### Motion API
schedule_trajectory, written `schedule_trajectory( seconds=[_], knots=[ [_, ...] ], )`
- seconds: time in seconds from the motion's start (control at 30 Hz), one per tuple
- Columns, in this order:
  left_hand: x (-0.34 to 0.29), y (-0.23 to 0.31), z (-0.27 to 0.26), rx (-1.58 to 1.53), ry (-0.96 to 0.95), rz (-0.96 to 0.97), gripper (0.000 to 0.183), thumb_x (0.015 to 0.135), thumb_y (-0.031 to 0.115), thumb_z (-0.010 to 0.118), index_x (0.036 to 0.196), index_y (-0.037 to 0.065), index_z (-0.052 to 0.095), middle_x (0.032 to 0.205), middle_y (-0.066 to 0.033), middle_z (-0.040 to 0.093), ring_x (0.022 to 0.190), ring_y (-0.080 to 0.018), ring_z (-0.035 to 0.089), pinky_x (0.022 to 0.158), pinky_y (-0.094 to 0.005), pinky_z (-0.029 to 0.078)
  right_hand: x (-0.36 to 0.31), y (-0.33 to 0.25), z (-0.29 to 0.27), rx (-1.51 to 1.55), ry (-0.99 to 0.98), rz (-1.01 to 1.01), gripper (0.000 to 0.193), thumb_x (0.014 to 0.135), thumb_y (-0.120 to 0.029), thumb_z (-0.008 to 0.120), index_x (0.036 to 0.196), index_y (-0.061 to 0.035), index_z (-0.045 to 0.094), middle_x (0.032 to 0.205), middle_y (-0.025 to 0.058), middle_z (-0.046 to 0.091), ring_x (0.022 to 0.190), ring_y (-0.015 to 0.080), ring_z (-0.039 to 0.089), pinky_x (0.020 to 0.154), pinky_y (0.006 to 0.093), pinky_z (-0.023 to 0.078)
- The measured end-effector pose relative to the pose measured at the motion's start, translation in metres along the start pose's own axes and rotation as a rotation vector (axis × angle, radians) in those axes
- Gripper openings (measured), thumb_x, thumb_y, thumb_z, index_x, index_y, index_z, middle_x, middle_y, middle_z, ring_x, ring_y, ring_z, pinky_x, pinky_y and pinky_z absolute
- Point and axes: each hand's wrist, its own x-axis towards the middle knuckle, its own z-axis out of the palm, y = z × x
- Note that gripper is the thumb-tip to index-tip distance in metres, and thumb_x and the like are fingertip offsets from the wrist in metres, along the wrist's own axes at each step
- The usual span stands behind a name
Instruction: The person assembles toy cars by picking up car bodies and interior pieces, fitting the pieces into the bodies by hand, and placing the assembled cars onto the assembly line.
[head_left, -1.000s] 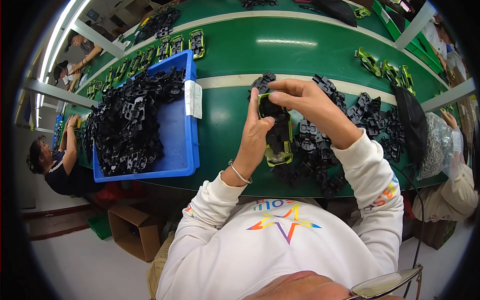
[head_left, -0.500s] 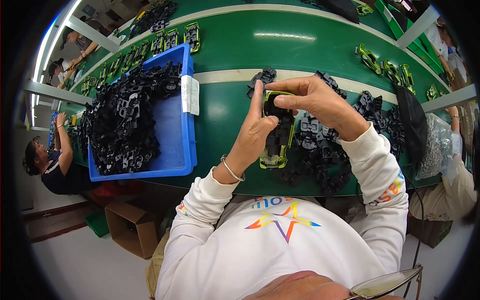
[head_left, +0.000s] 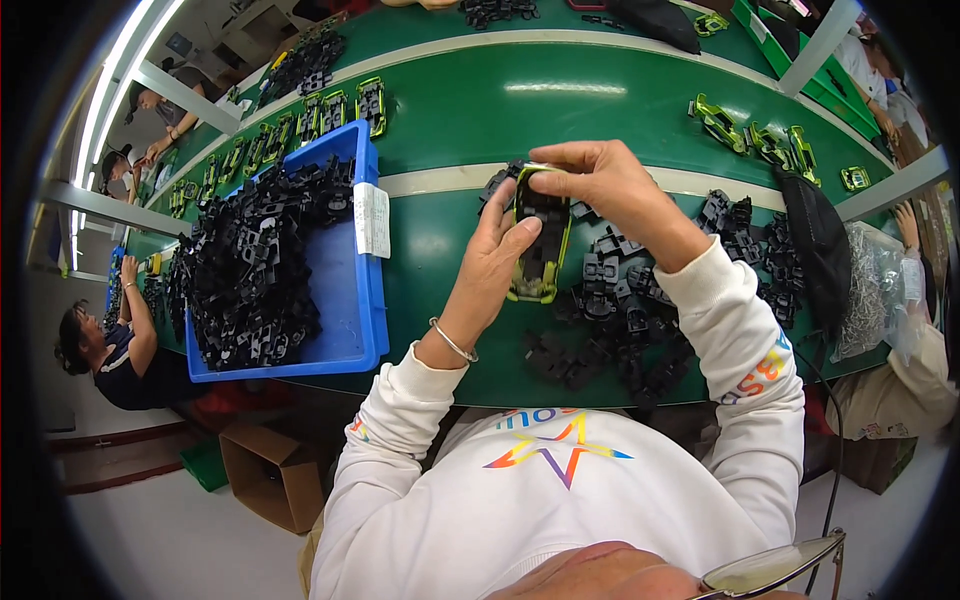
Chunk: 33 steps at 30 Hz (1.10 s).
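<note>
Upright between my hands is a lime-green plastic toy car body (head_left: pixel 536 290) with a black plastic part (head_left: pixel 545 215) inside it. My left hand (head_left: pixel 488 268) grips its left side, thumb pressed on the black part and fingers along the outer edge. At the far end, my right hand (head_left: pixel 612 195) pinches the body between thumb and fingers. Loose black plastic parts (head_left: pixel 603 270) lie in a pile on the green bench to the right of the body. A few more black parts show just behind my left fingertips.
On my left stands a blue bin (head_left: pixel 372 300) heaped with black parts (head_left: pixel 255 240). Lime-green car bodies (head_left: pixel 370 105) line the far strip, with others (head_left: pixel 715 120) at right. A black pouch (head_left: pixel 815 240) and a clear bag of screws (head_left: pixel 868 290) sit at right. Co-workers are at both sides.
The car body and both hands have moved a little left and toward the far side. Both hands keep hold of it. The whole view has shifted slightly.
</note>
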Motion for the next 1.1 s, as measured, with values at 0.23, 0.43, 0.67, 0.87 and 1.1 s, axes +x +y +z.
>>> schedule_trajectory(
  seconds=[0.23, 0.43, 0.67, 0.87, 1.1],
  knots=[
    [0.004, 0.009, 0.008, 0.187, 0.023, -0.042, 0.044, 0.101, 0.031, 0.054, 0.134, 0.003, 0.048, 0.102, -0.0060, 0.066, 0.083, -0.0133, 0.068, 0.070, -0.0244, 0.055, 0.010, 0.017, -0.028, 0.113, -0.086, 0.100, 0.050, 0.085, -0.019, 0.075, 0.125, 0.0084, 0.060, 0.110, 0.0154, 0.069, 0.099, 0.0175, 0.064, 0.087, 0.0288, 0.049],
    [0.013, 0.014, 0.015, 0.387, 0.047, 0.009, 0.047, 0.101, 0.034, 0.054, 0.133, -0.001, 0.051, 0.104, -0.0045, 0.063, 0.090, -0.0076, 0.059, 0.079, -0.0227, 0.049, 0.018, 0.018, -0.031, 0.091, -0.065, 0.072, 0.043, 0.088, -0.016, 0.072, 0.123, 0.0079, 0.062, 0.105, 0.0115, 0.070, 0.094, 0.0145, 0.065, 0.089, 0.0285, 0.049],
    [0.090, 0.013, -0.025, 0.362, 0.254, 0.183, 0.048, 0.099, 0.026, 0.059, 0.130, -0.008, 0.046, 0.117, -0.0139, 0.062, 0.104, -0.0151, 0.060, 0.090, -0.0272, 0.048, 0.031, 0.018, -0.057, -0.024, -0.096, 0.112, 0.074, 0.092, -0.045, 0.065, 0.143, 0.0030, 0.043, 0.122, 0.0103, 0.061, 0.111, 0.0166, 0.057, 0.091, 0.0267, 0.045],
    [0.209, -0.017, -0.172, 0.580, 0.816, 0.173, 0.048, 0.088, 0.021, 0.071, 0.122, -0.010, 0.060, 0.110, -0.0172, 0.069, 0.094, -0.0210, 0.065, 0.082, -0.0318, 0.051, 0.025, 0.029, -0.102, 0.069, 0.007, 0.147, 0.064, 0.092, -0.041, 0.066, 0.139, 0.0009, 0.049, 0.119, 0.0096, 0.063, 0.101, 0.0152, 0.061, 0.091, 0.0287, 0.048],
    [0.264, -0.030, -0.223, 0.955, 0.690, 0.103, 0.048, 0.088, 0.037, 0.067, 0.121, 0.002, 0.066, 0.112, -0.0227, 0.069, 0.105, -0.0321, 0.066, 0.091, -0.0391, 0.049, 0.010, 0.057, -0.190, -0.293, 0.292, 0.098, 0.044, 0.089, -0.027, 0.069, 0.125, -0.0016, 0.063, 0.111, 0.0075, 0.068, 0.092, 0.0187, 0.065, 0.091, 0.0331, 0.049]
  ],
)
